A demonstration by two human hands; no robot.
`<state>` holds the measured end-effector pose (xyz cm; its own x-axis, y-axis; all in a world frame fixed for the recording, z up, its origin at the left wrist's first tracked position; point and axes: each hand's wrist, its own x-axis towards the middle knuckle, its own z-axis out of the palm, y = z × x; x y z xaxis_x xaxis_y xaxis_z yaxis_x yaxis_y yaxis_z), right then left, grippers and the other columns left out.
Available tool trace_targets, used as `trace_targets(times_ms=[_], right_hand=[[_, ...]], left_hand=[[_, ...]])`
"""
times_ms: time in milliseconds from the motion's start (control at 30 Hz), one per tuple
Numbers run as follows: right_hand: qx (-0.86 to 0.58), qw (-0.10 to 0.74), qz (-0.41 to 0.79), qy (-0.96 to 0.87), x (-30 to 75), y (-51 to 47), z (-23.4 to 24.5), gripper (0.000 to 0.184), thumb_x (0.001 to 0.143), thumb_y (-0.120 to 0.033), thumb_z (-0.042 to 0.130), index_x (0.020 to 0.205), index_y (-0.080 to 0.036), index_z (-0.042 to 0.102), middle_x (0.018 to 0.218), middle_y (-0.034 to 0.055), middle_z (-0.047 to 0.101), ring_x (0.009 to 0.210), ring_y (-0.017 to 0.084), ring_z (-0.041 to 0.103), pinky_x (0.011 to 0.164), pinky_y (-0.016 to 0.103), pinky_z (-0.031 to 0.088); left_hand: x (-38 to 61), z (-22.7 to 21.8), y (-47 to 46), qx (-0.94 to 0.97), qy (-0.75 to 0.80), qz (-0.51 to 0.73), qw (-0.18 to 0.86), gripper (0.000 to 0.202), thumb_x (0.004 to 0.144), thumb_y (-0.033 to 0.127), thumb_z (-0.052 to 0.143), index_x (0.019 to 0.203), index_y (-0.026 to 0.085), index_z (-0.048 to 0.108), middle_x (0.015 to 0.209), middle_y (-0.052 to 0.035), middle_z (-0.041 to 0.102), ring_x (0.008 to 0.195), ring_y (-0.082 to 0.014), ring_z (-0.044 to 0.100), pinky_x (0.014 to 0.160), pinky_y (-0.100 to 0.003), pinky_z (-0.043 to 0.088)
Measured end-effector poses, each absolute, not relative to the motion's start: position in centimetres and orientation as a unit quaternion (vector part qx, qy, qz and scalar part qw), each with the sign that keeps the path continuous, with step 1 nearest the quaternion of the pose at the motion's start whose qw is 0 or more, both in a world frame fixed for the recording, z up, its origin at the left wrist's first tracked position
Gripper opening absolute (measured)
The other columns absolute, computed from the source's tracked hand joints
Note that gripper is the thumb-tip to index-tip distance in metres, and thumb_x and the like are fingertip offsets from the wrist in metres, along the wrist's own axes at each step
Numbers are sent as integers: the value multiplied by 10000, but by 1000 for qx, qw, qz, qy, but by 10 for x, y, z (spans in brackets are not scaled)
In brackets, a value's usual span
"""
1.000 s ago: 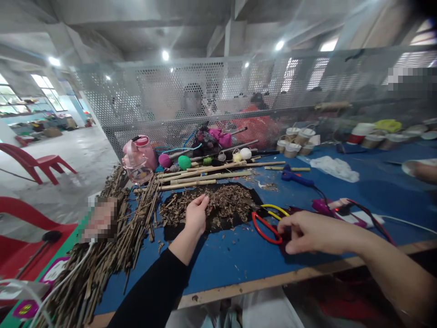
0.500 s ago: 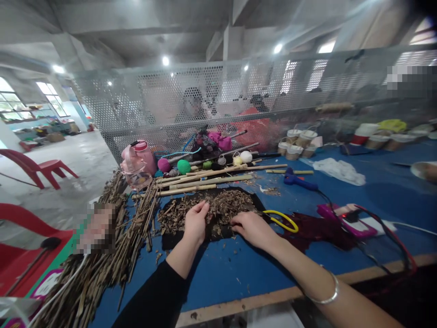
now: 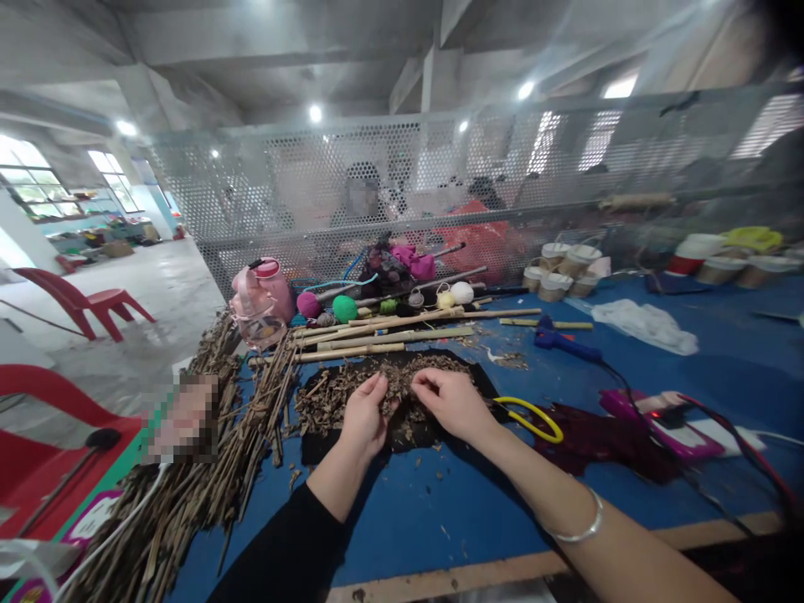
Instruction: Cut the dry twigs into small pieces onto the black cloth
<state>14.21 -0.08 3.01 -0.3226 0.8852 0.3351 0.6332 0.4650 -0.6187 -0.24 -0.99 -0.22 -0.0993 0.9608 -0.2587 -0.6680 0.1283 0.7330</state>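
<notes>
Just between and beyond the pinched hands (image 3: pixel 366 414), contents unclear, lie dry brown scraps (image 3: pixel 398 377).

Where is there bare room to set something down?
Mostly bare: blue tabletop between black cloth and wooden front edge, and between white plastic and purple power strip. Crowded: left, by stick bundles; behind the cloth, by bamboo sticks.
</notes>
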Motion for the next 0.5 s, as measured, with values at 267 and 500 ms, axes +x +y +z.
trace_targets(times_ms=[267,500], right_hand=[[-491,315,153,-797,123,-1,13,208,800,-215,454,764,-205,658,687,21,672,610,146,581,587,237,384],[-461,307,165,-816,126,-13,21,233,838,-242,417,802,-216,645,728,22,679,649,158,597,624,247,390]], left_hand=[[-5,-4,-6,155,353,633,672,135,684,173,700,746,137,585,714,-15,634,615,-87,592,630,-222,501],[-7,-4,-4,156,378,656,635,139,676,188,711,711,138,586,681,6,607,565,-58,549,574,-181,477]])
